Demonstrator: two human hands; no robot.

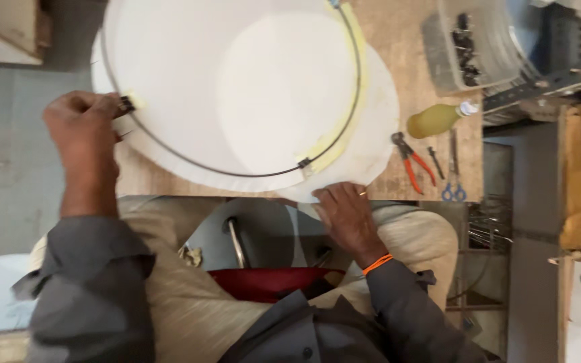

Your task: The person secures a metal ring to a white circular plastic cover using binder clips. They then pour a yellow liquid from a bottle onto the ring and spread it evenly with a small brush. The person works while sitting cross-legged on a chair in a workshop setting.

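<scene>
- Pinching a small dark brush [126,104] in the left hand [82,131], fingers closed tight on its handle, tip on the wire ring [237,173] at its left arc.
- Pressing the right hand [345,212] flat, fingers spread narrow, on the near edge of the white fabric disc [371,144]; holding nothing.
- Lying across the bench [142,180], ring and disc spread away from both hands, yellowish glue band [358,87] along the right arc.
- Resting farther right: glue bottle [438,119], orange-handled pliers [411,161], blue scissors [453,191].
</scene>
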